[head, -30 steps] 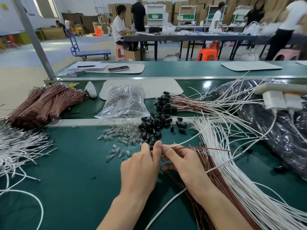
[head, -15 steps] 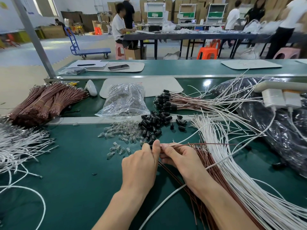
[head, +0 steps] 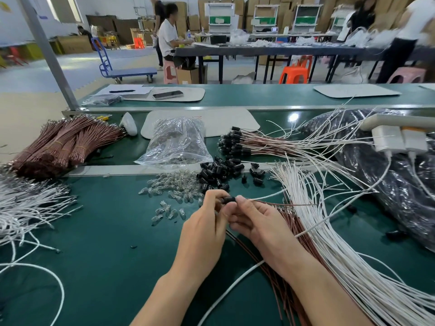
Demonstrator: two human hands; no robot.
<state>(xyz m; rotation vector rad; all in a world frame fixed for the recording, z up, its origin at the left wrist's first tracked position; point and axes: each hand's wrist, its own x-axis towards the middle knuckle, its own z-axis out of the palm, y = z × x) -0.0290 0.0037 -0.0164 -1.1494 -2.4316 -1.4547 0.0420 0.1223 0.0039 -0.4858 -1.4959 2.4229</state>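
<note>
My left hand (head: 203, 228) and my right hand (head: 255, 221) meet above the green table (head: 98, 255). Between their fingertips sits a small black socket (head: 229, 199), pinched by both hands. A white wire (head: 266, 196) and a brown wire (head: 289, 204) run from the socket to the right. Just beyond the hands lie a heap of loose black sockets (head: 219, 171) and a scatter of small clear bulbs (head: 173, 188). Under my right forearm fan out loose brown wires (head: 288, 231) and white wires (head: 329, 236).
Finished sockets with wires (head: 231, 143) lie behind the heap. A clear bag of bulbs (head: 176, 142), bundled brown wires (head: 61, 144) and white wires (head: 26, 208) sit to the left. A black plastic bag (head: 386, 175) and white chargers (head: 397, 140) are at the right. People work at tables behind.
Both hands have lifted slightly off the table. The black socket now shows between the fingertips, and the camera has tilted a little.
</note>
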